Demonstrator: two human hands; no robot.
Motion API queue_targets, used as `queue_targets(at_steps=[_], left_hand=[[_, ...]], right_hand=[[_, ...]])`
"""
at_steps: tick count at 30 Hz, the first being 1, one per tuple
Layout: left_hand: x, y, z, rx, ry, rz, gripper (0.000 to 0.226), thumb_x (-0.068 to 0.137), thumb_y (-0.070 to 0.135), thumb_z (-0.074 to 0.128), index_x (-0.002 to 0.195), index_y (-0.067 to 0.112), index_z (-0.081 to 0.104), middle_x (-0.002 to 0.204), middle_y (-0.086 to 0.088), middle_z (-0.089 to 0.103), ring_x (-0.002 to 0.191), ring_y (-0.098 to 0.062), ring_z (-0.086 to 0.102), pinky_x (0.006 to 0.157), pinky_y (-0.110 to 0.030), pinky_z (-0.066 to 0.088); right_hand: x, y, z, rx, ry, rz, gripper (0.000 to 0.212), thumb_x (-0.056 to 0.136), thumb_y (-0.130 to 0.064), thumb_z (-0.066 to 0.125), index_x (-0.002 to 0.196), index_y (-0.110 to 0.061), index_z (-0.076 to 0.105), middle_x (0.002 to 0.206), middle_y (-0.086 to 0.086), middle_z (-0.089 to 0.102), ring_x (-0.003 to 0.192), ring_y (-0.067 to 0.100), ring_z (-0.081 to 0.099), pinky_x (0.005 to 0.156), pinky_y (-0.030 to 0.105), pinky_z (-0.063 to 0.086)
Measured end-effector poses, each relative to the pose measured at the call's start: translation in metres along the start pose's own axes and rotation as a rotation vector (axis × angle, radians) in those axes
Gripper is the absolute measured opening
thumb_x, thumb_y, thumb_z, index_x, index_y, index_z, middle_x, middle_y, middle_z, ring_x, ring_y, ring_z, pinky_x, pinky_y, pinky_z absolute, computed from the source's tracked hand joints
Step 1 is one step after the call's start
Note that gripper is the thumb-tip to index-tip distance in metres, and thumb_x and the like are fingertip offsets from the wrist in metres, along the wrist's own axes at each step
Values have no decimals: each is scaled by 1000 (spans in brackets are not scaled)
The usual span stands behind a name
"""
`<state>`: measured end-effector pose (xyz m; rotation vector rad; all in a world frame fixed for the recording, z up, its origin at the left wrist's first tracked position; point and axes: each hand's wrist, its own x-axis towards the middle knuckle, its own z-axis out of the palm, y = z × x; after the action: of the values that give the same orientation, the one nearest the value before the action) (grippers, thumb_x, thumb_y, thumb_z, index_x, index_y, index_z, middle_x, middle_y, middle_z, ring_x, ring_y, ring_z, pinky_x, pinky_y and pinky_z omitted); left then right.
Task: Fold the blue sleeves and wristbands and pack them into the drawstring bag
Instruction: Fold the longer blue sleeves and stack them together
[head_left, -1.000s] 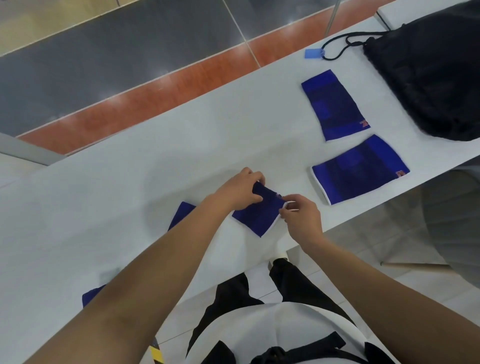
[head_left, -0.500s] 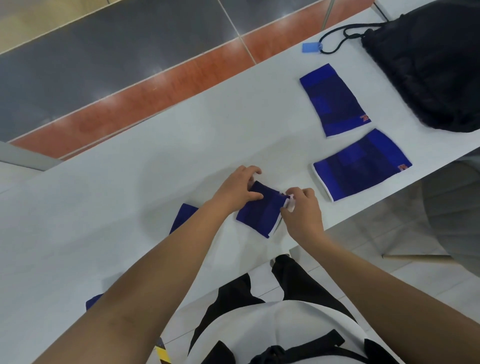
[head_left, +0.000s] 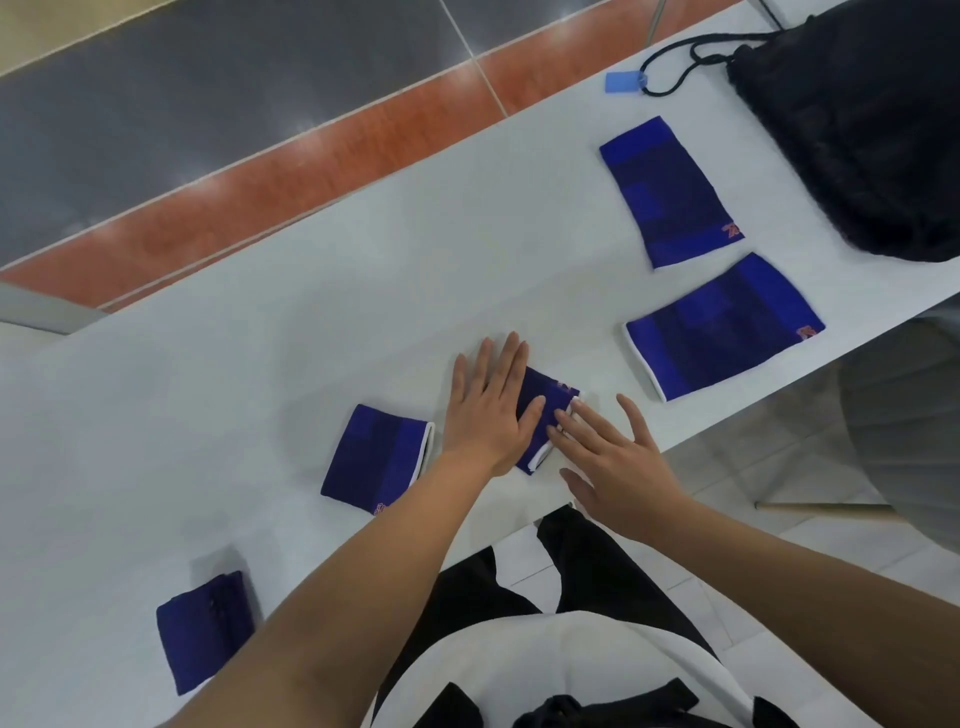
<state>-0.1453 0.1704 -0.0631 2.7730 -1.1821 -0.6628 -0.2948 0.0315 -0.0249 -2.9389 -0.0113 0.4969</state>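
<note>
The small blue wristband (head_left: 551, 401) lies flat on the white desk (head_left: 311, 312), close to its near edge. The left grip (head_left: 488, 410) presses down on it, palm flat and fingers straight. The right grip (head_left: 618, 462) is spread wide, its fingertips (head_left: 563, 421) touching the wristband's white-trimmed side. Just left of that wristband sits a second wristband (head_left: 376, 460) (orange lettering shows at its near corner), and farther left a third wristband (head_left: 205, 629), darker and thicker-looking. To the wristband's right lies one blue sleeve (head_left: 722, 327), with another sleeve (head_left: 670, 192) beyond that one. Farthest right of the wristband is the black drawstring bag (head_left: 857, 124), its cord (head_left: 675, 67) looping to a pale blue tag (head_left: 623, 82).
</note>
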Motion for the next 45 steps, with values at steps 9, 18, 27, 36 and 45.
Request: queue_targets(at_steps=[9,18,27,36,45], left_hand=[[5,-1,-8,9,-97,17,71,102,56,10,155,22,-23,162,2,-32,149,-22,-29,122,-54,-11],[-20,20,-44,-723,122,-491,59,92,24,66,145,15,43,142,-7,52,126,-25,51,100,-36,46],[-24,8,-91,-1257,6,-614,9,86,11,77,92,16,71,89,-1,73,82,-16,69,62,-23,56],[-89,17,-138,-1596,355,-476,44,86,-7,65,126,11,62,115,-12,71,102,-27,72,81,-46,62],[-188,-9,-80,-1837,386,-531,44,86,-2,69,127,10,64,124,-12,71,115,-30,67,97,-41,55]], right_hand=[[-2,-1,9,1,72,12,51,95,-37,54,142,-20,53,152,4,49,146,26,36,115,65,21],[-3,4,8,59,-12,-1,61,94,-39,56,151,-24,39,161,1,35,152,22,21,118,62,11],[3,15,-27,477,59,82,43,98,-38,54,140,-27,53,155,-5,41,148,19,28,121,47,18],[17,-23,-90,1982,-562,606,64,83,-55,71,122,-4,62,127,17,66,115,38,66,101,57,49],[71,-68,-115,1678,-426,194,30,89,-15,70,117,-5,71,117,14,73,100,31,70,88,42,57]])
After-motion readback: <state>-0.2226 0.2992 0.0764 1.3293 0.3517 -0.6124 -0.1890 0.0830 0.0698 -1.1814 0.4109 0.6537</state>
